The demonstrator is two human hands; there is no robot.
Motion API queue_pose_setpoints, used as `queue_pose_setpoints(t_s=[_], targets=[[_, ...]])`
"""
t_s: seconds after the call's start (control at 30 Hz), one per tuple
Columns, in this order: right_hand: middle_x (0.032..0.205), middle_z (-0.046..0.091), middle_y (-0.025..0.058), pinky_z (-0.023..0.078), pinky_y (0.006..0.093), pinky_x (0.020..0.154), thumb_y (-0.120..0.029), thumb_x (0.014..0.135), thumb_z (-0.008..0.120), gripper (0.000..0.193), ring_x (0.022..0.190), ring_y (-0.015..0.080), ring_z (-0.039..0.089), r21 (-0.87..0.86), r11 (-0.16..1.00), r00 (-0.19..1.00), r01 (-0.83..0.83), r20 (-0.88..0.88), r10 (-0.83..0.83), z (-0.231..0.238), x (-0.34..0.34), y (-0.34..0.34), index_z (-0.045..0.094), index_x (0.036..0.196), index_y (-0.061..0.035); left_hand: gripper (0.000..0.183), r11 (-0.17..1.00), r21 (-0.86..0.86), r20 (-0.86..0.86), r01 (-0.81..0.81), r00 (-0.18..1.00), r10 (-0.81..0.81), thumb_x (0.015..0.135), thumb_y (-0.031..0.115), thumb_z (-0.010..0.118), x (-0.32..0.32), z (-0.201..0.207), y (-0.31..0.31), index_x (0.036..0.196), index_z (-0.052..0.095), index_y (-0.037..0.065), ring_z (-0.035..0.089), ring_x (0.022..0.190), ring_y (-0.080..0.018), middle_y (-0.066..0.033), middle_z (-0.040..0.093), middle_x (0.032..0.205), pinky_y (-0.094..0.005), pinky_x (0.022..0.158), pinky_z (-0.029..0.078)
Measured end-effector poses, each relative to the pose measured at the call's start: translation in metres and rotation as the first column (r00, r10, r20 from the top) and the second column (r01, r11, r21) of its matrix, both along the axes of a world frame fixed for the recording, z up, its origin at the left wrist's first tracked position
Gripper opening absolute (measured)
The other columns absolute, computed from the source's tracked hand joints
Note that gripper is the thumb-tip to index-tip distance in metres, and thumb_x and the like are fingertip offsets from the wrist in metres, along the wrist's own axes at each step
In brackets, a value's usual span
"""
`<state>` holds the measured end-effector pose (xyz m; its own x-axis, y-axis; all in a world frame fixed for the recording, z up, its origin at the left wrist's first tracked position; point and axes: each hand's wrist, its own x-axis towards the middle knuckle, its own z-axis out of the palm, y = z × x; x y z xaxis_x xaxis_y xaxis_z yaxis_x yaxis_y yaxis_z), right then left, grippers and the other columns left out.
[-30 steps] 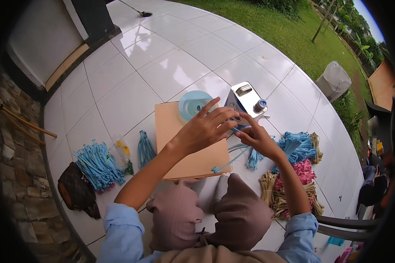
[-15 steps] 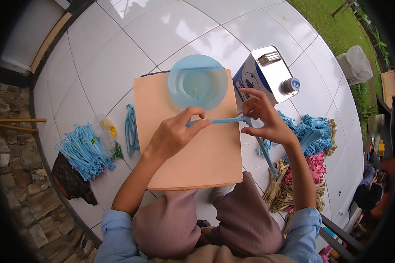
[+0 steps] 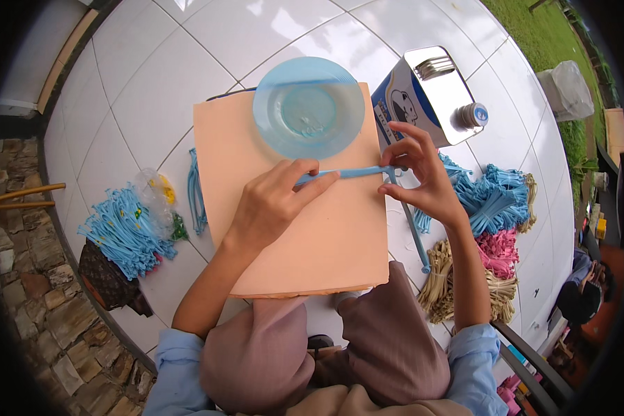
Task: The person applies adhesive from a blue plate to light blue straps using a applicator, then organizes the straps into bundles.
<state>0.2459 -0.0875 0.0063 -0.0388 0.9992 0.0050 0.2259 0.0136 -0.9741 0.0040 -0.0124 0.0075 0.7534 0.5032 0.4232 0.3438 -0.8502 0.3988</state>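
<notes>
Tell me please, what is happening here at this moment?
A person sits on a white tiled floor with a peach board over the knees. The left hand presses a thin blue strip flat on the board, and the right hand pinches its other end at the board's edge. A blue plate lies on the board's far side, next to a metal can. Bundles of blue strips lie around.
</notes>
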Motion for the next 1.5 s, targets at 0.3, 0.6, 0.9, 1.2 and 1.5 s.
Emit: queue_pose_setpoints(t_s=[0.3,0.6,0.9,1.2,1.5], targets=[[0.096,0.056,0.0078,0.048,0.0349,0.09,-0.007,0.068,0.077,0.075,0.095,0.0179,0.058,0.01,1.0,1.0,0.018,0.009,-0.018,-0.001,-0.005,-0.003,0.037,0.131,-0.0081,0.039,0.999,0.024,-0.016,-0.024,1.0,0.024,0.063,0.004,0.066,-0.001,-0.002,-0.002,0.101,0.069,0.013,0.06,0.072,-0.0173,-0.0033,0.055,0.089,-0.0275,0.054,0.05],[0.098,0.057,0.0075,0.048,0.0349,0.089,-0.014,0.062,0.083,0.081,0.096,0.0181,0.057,0.139,0.985,0.995,0.097,0.01,-0.099,-0.026,-0.008,-0.015,0.039,0.129,-0.0068,0.038,0.999,0.012,-0.016,-0.046,0.999,0.046,0.064,0.002,0.064,0.0,-0.003,-0.004,0.1,0.069,0.013,0.061,0.073,-0.0169,-0.003,0.055,0.089,-0.0274,0.056,0.05],[0.1,0.057,0.0083,0.042,0.0307,0.089,-0.018,0.056,0.086,0.082,0.096,0.017,0.057,0.264,0.947,0.983,0.182,-0.072,-0.169,-0.044,-0.013,-0.022,0.041,0.124,-0.0044,0.038,0.998,-0.023,-0.015,-0.059,0.998,0.059,0.066,-0.001,0.062,0.001,-0.005,-0.006,0.102,0.068,0.012,0.06,0.076,-0.0171,-0.0041,0.054,0.089,-0.0273,0.056,0.051],[0.101,0.056,0.0081,0.043,0.0354,0.086,-0.021,0.062,0.08,0.066,0.098,0.0235,0.051,0.36,0.932,0.932,0.042,0.323,-0.166,-0.022,-0.011,-0.02,0.048,0.118,-0.005,0.037,0.998,-0.027,-0.012,-0.052,0.999,0.051,0.067,-0.002,0.062,0.0,-0.005,-0.005,0.102,0.068,0.011,0.06,0.076,-0.0175,-0.0049,0.053,0.091,-0.0268,0.057,0.052],[0.107,0.053,0.0088,0.042,0.0398,0.085,-0.006,0.074,0.068,0.042,0.1,0.0296,0.046,0.4,0.91,0.745,-0.112,0.639,-0.189,0.018,-0.015,0.018,0.054,0.113,-0.009,0.036,0.998,-0.013,0.004,-0.054,0.999,0.054,0.068,-0.001,0.062,-0.001,-0.006,-0.005,0.101,0.069,0.012,0.06,0.075,-0.0176,-0.0043,0.053,0.091,-0.0268,0.058,0.052]])
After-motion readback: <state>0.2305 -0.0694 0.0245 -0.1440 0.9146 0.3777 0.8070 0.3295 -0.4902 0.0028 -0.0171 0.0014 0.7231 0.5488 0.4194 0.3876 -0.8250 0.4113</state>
